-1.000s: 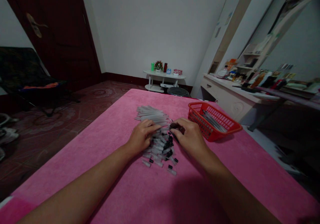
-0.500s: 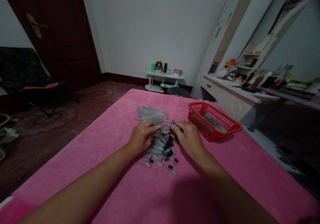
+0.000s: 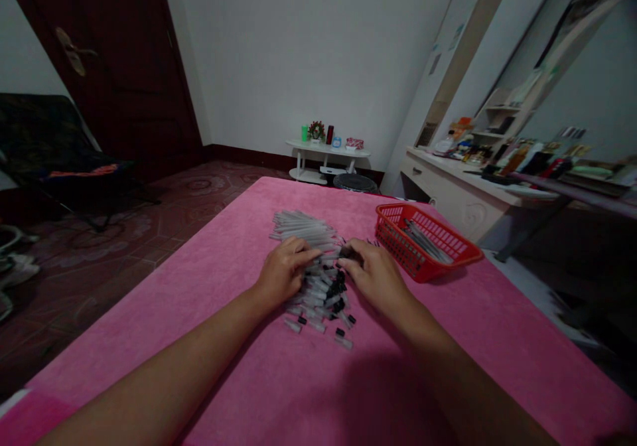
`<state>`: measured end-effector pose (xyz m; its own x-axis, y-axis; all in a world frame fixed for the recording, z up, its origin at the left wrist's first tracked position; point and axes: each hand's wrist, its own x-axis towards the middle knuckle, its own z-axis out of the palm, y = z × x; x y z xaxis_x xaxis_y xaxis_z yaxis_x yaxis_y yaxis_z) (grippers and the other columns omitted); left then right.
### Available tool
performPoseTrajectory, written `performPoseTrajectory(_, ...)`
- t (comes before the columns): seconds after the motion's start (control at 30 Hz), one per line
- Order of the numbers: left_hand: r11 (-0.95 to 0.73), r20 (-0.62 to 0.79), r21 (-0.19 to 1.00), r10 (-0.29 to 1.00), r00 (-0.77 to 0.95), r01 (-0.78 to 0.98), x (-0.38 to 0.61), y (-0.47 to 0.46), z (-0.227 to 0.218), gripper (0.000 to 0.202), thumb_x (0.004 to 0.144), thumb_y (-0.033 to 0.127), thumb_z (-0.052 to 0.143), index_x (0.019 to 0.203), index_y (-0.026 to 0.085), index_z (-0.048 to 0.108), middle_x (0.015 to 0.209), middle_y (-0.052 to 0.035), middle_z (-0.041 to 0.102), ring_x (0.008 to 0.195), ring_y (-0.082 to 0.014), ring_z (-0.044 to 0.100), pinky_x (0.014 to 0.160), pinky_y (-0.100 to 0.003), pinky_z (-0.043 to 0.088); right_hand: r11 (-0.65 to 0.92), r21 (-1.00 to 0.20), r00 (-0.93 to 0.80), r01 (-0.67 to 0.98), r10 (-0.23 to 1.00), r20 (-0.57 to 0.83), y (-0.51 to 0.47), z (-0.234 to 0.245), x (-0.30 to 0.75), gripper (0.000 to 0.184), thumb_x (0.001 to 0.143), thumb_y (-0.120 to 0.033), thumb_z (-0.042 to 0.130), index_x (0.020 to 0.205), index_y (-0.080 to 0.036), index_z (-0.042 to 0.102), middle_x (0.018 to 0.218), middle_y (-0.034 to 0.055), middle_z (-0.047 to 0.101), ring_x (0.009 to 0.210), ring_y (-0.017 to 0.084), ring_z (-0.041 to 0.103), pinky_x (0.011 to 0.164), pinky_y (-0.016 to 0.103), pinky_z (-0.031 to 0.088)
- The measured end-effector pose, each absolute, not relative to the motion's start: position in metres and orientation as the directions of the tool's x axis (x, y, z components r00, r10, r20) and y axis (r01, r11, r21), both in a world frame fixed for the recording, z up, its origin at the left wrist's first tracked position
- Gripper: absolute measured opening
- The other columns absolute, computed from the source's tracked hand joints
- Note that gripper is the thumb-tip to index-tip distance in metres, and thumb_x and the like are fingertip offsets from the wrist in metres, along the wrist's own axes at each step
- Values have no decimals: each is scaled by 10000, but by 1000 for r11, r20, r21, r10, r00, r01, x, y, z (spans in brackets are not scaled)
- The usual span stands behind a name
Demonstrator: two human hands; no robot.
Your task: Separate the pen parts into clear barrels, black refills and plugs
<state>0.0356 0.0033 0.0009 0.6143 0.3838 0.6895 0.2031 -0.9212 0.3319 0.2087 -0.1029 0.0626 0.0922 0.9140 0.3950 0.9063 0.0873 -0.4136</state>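
My left hand [image 3: 284,268] rests at the left side of a heap of small translucent caps [image 3: 314,295], fingers curled and thumb tip pointing right; what it pinches is too small to make out. Across from it, my right hand [image 3: 375,272] bends its thumb and forefinger toward the left hand, over thin dark-tipped pieces; anything in its fingertips is unclear. Small black plugs [image 3: 336,287] lie mixed among the caps. Beyond my hands, a bundle of pale pen-like tubes [image 3: 301,225] lies lengthwise on the pink cloth [image 3: 209,300].
A red plastic basket [image 3: 423,273] holding several thin grey pen-like sticks [image 3: 426,241] stands right of my right hand. Farther right is a dressing table [image 3: 462,190] with bottles. A white stand [image 3: 308,146] is by the wall, a folding chair [image 3: 64,147] at left.
My right hand's fingers have shifted slightly, the forefinger lifting and the thumb moving a little down. My left hand stays in place. The heap and basket look the same.
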Motion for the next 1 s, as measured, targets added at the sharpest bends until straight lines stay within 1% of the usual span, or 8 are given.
performPoseTrajectory(0.07, -925, 692, 326, 374, 617, 194, 36, 4, 0, 502, 725, -21, 462, 1116, 236, 643, 845, -54, 589, 810, -180, 513, 686, -312, 413, 56, -405, 102, 913, 928, 357, -103, 63, 208, 296, 886, -336, 460, 701, -184, 635, 662, 28, 643, 606, 144, 558, 569, 230, 338)
performPoseTrajectory(0.13, -928, 700, 324, 367, 613, 186, 36, 4, 0, 496, 735, -15, 459, 1120, 240, 641, 843, -55, 590, 807, -179, 512, 684, -312, 412, 42, -412, 112, 910, 932, 344, -103, 63, 208, 357, 903, -375, 422, 701, -183, 645, 650, 33, 640, 595, 146, 554, 557, 231, 333)
performPoseTrajectory(0.27, -928, 701, 326, 365, 613, 179, 36, 3, 0, 452, 766, 6, 459, 1110, 234, 643, 848, -57, 591, 811, -180, 512, 685, -310, 411, 75, -412, 105, 908, 912, 396, -103, 62, 208, 199, 841, -358, 537, 812, -191, 641, 742, 28, 661, 655, 152, 567, 585, 222, 349)
performPoseTrajectory(0.4, -931, 693, 322, 357, 626, 174, 36, 3, 1, 435, 763, -2, 457, 1084, 219, 649, 847, -57, 585, 815, -180, 511, 695, -308, 412, 31, -398, 123, 917, 927, 355, -103, 62, 208, 356, 909, -378, 416, 690, -189, 623, 624, 24, 622, 574, 142, 538, 555, 225, 326)
performPoseTrajectory(0.57, -918, 682, 355, 383, 623, 176, 35, 2, 1, 447, 753, -16, 459, 1081, 220, 649, 848, -56, 592, 820, -180, 516, 697, -304, 411, 53, -403, 104, 914, 928, 358, -103, 63, 208, 229, 841, -369, 542, 723, -188, 619, 673, 18, 636, 610, 145, 546, 557, 218, 323)
performPoseTrajectory(0.7, -923, 697, 348, 372, 613, 164, 36, 3, 0, 435, 754, -20, 461, 1064, 214, 655, 836, -52, 589, 810, -176, 510, 694, -301, 404, 43, -415, 103, 909, 941, 324, -104, 64, 208, 377, 907, -385, 419, 641, -186, 597, 594, 13, 593, 566, 139, 526, 538, 220, 307)
performPoseTrajectory(0.83, -919, 699, 365, 377, 608, 150, 36, 3, 1, 427, 761, -20, 465, 1067, 213, 649, 836, -50, 588, 812, -174, 508, 696, -299, 401, 79, -418, 85, 905, 930, 358, -105, 64, 207, 215, 847, -357, 533, 744, -190, 620, 683, 11, 627, 613, 141, 538, 556, 217, 309)
performPoseTrajectory(1.0, -931, 706, 339, 349, 616, 138, 36, 3, 2, 408, 765, -14, 466, 1055, 206, 650, 829, -49, 580, 799, -172, 503, 690, -296, 399, 48, -422, 96, 905, 944, 315, -105, 64, 207, 399, 910, -400, 404, 640, -180, 600, 583, 9, 575, 552, 131, 498, 525, 222, 274)
